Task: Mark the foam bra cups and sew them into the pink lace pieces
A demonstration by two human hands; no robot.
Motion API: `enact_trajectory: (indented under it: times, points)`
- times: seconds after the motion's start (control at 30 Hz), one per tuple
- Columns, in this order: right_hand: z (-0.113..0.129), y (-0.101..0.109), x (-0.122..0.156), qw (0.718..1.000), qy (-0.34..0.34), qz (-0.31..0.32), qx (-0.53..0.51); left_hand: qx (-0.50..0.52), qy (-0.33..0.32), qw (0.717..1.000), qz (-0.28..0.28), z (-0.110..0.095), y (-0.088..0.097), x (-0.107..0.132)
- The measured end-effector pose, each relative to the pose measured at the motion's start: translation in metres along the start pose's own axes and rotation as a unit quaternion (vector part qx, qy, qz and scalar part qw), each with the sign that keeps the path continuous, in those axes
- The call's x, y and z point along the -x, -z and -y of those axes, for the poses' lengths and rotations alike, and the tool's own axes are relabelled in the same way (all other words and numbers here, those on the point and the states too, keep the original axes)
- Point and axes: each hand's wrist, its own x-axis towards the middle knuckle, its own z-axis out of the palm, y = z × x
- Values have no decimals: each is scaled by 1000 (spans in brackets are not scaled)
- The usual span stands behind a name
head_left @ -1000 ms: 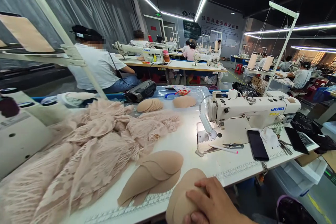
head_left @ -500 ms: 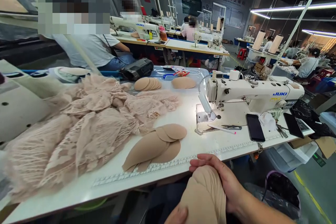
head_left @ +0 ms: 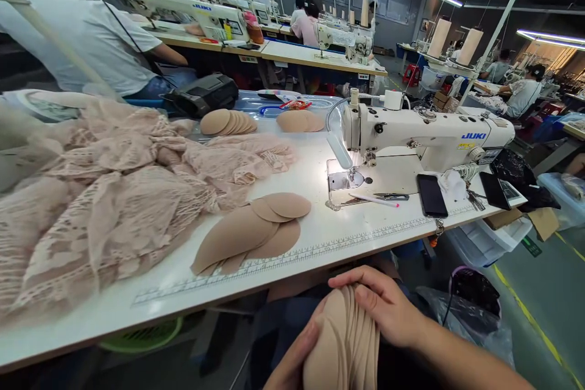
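Note:
Over my lap, in front of the table edge, both hands hold a thick stack of beige bra pads [head_left: 340, 341]. My left hand [head_left: 299, 347] closes on its left side, thumb against the front pad. My right hand [head_left: 388, 304] wraps the top and right side, fingers curled over the upper edges. Several more bra pads [head_left: 256, 231] lie overlapping on the table, just beyond my hands. Behind them, two fanned groups, one of bra pads [head_left: 228, 122] and another of bra pads [head_left: 299, 121], rest at the back. The lower end of the held stack is cut off by the frame.
A heap of beige lace fabric [head_left: 128, 195] covers the left of the white table [head_left: 159, 317]. On the right stands a sewing machine [head_left: 420, 134] with its lamp lit. A marker pen [head_left: 375, 200], a phone [head_left: 431, 195] and a printed ruler [head_left: 320, 250] lie before it. A co-worker [head_left: 91, 42] sits behind.
My view has shifted so the table appears farther left and higher. My left hand has come up along the stack, and my right fingers have curled over its top. The stack's edges now show more.

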Motion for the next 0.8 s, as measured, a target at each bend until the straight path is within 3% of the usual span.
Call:
enact_trajectory:
  times: [0.07,0.13,0.17,0.23,0.3,0.4,0.5,0.53,0.57,0.6,0.7,0.8]
  points:
    - [14,20,-24,967,104,0,234,10,10,1000,24,1,1,-5]
    - [23,43,-60,856,97,-84,501,4,15,999,44,2,-5,-5]
    - [26,54,-80,834,78,-94,538,-8,11,999,49,2,-9,-4]
    - [27,71,-115,815,57,-83,570,-31,-7,998,52,2,-18,2]
    - [27,78,-135,815,50,-50,576,-25,-4,998,49,1,-24,8]
    - [30,76,-126,820,59,-11,569,-2,7,999,53,-3,-22,14]
    - [30,65,-77,869,77,15,488,-20,-20,997,67,-6,-12,12]
    - [26,60,-57,933,77,26,351,-22,-26,997,72,-6,-10,10]
    - [20,53,-37,978,59,23,200,-17,-22,997,76,-6,-9,7]
    - [12,45,-18,996,50,2,70,-9,-8,997,80,-5,-10,4]
    - [-14,17,21,981,23,-93,-171,12,73,993,89,2,-22,-4]
    - [-30,-2,31,942,-19,-186,-279,4,116,990,86,8,-35,-3]
